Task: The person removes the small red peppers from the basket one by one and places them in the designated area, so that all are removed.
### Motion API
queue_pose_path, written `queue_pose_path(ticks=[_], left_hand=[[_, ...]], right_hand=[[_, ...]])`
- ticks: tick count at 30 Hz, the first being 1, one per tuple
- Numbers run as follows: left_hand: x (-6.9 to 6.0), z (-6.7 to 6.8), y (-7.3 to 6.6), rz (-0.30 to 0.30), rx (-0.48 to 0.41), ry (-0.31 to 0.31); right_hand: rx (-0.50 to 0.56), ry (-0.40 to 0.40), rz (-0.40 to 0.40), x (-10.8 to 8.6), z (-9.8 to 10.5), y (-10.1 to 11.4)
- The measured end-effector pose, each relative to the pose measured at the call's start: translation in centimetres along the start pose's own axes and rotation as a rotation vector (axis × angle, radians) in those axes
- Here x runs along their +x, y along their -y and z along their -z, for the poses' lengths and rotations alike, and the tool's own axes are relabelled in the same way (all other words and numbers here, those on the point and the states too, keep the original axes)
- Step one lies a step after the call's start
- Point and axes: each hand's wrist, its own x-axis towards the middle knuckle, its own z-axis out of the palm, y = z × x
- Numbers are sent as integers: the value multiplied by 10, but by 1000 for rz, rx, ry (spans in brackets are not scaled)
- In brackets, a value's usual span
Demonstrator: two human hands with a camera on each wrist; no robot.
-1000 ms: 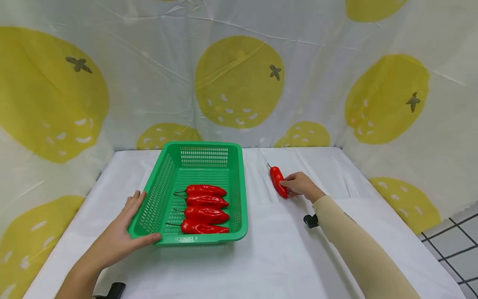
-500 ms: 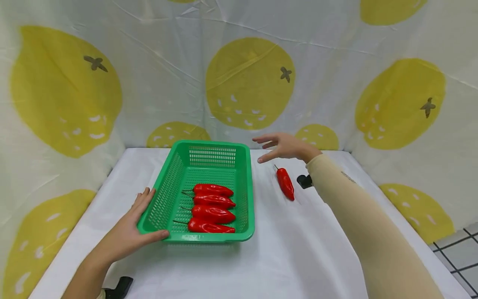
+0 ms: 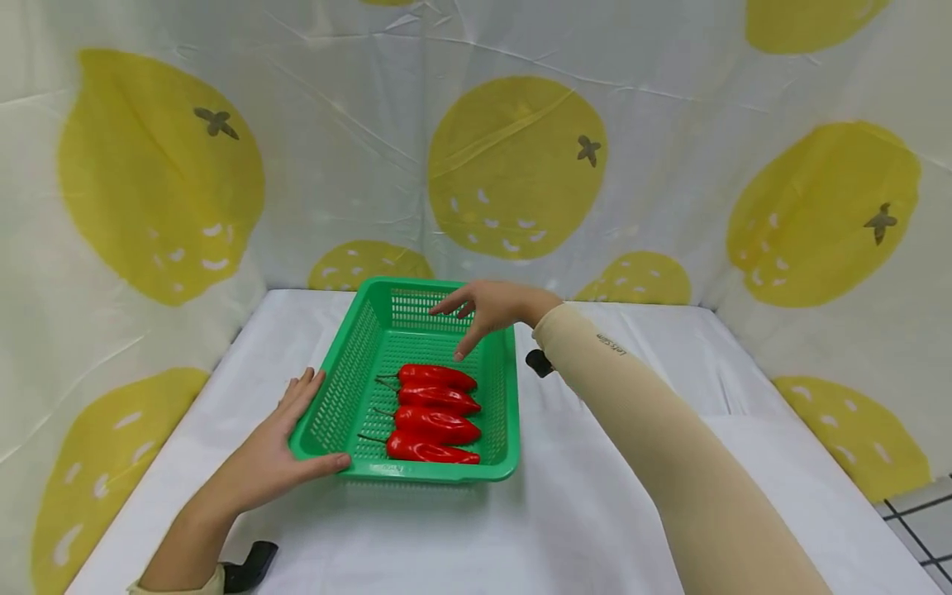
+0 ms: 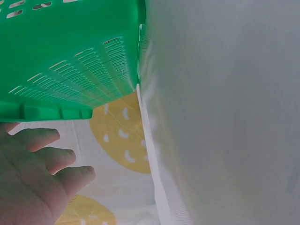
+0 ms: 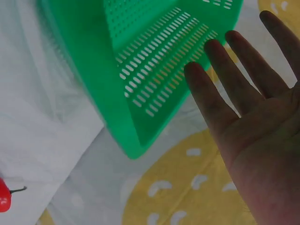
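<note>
A: How are the hands placed?

B: Well apart from each other. The left hand is set at the near left corner of the green basket, thumb laid on the near rim, fingers stretched along the left side.

A: And the right hand?

B: Held above the far right part of the basket. Fingers extended, thumb parted from them; nothing is gripped.

A: Peppers?

B: Four red peppers are seen in the near half of the basket, laid side by side from near to far, stems pointed left, tips right. Another red pepper is caught at the edge of the right wrist view, outside the basket, on the white-covered desk. Only its stem end is shown there.

A: Surroundings?

B: A cream sleeve is worn on the right arm. A white backdrop, printed with large yellow fruit, is hung at the far side, left and right. Dark-lined tiles are glimpsed at the near right.
</note>
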Motion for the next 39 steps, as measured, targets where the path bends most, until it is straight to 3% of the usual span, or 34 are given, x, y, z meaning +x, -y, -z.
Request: queue_pose_path(ticks=[8, 16, 26, 34, 39], left_hand=[[1, 0, 0, -8, -11, -3], [1, -2, 1, -2, -5, -3], [0, 0, 0, -7, 5, -8], [0, 0, 1, 1, 5, -14], [0, 1, 1, -13, 10, -21]], right_hand=[[20, 62, -44, 21, -18, 7], [1, 61, -119, 37, -34, 6], [-49, 80, -163, 51, -49, 9], [-139, 114, -312, 59, -71, 5], [-165, 121, -314, 63, -81, 3]])
